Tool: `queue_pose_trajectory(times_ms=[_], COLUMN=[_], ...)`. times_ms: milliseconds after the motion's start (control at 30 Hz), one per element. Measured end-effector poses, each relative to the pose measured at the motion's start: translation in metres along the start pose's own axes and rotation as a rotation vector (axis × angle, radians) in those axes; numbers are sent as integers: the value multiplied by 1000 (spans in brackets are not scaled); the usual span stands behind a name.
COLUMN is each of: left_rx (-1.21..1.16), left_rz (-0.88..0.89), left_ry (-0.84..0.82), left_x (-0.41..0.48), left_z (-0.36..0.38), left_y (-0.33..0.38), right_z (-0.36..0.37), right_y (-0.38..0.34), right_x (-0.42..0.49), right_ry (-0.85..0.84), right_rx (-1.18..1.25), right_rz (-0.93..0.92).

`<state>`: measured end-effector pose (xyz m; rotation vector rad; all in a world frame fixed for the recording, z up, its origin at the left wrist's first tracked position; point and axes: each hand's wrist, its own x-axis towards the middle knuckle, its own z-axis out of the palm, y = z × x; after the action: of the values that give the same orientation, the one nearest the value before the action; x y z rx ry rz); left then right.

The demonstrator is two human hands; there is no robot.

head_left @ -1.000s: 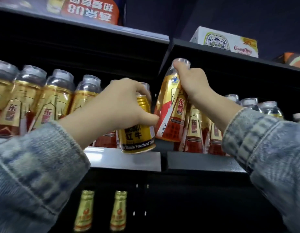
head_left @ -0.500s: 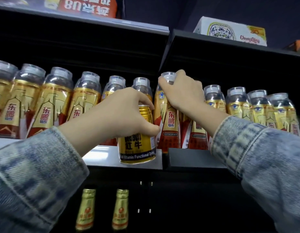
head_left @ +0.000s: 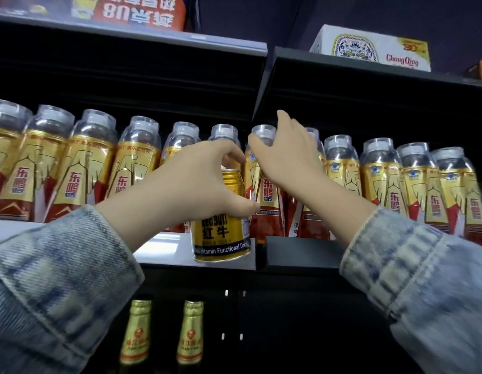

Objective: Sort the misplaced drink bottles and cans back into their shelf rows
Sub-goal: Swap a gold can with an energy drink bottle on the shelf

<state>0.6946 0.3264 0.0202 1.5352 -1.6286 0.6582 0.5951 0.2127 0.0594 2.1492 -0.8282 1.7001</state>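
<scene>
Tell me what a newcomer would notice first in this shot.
The gold can stands out first: the left hand grips it at the front edge of the shelf, mid-frame. Behind it a long row of gold-and-red bottles spans the shelf, and the right hand rests over the top of one bottle just right of the can.

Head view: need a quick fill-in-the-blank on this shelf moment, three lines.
1. The left hand grips a gold Red Bull ____.
2. The right hand, fingers spread, is at the clear plastic ____ of a bottle in the row.
3. On the shelf below, ____ gold-foil bottle necks show.

Missing words: can; cap; two
</scene>
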Motion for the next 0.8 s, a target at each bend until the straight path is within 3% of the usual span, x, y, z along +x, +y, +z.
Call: queue_pose_trajectory(times_ms=[100, 133, 200, 267, 467, 567, 667, 733, 800], left_rx=[-12, -34, -117, -166, -239, -237, -446, -770, -1082], left_rz=[1, 7, 31, 74, 104, 93, -85, -438, -838], left_ry=[38, 51, 65, 74, 273, 251, 137, 151, 44], left_x=[-2, -3, -5, -8, -31, -46, -58, -64, -70], left_z=[4, 5, 5, 4, -10, -22, -32, -36, -40], left_y=[0, 0, -2, -4, -6, -9, -17, -24, -36], right_z=[-20, -28, -41, -44, -25, -19, -17, -15, -12], right_y=[-7, -9, -15, -17, -36, -45, -55, -62, -72], right_x=[-25, -34, -49, -56, -57, -61, -63, -62, -60], right_ry=[-18, -116, -470, -752, -864, -818, -742, -659, -601], right_rx=[308, 453, 742, 860, 1100, 1169, 1184, 1237, 1282], right_rz=[-31, -10, 91, 170, 269, 237, 243, 275, 264])
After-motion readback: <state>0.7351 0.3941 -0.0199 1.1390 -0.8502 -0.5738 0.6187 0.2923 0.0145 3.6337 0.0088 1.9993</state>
